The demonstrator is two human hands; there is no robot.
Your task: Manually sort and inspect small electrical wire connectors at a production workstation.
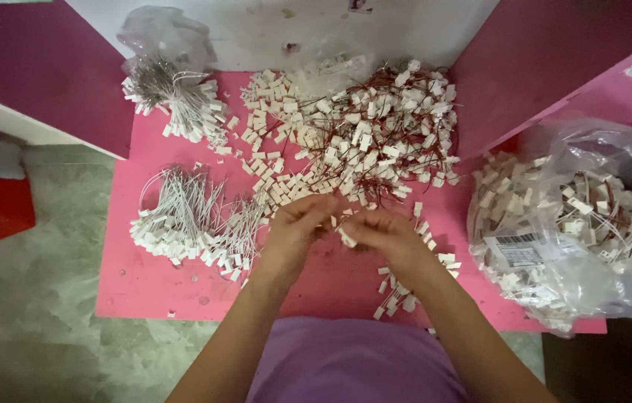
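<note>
Both hands meeting at centre, left hand (295, 227) fingers curled, right hand (380, 233) pinching, forearms converging

A single head-worn camera looks almost straight down from above the person's lap onto a small pink table (181, 291), close enough that both forearms enter from the bottom edge. The table fills the middle of the view; its far edge meets a white wall (375, 30) at the top, grey floor (25, 298) lies left of it.

small white connector piece (346, 239), pinched between fingertips
</note>
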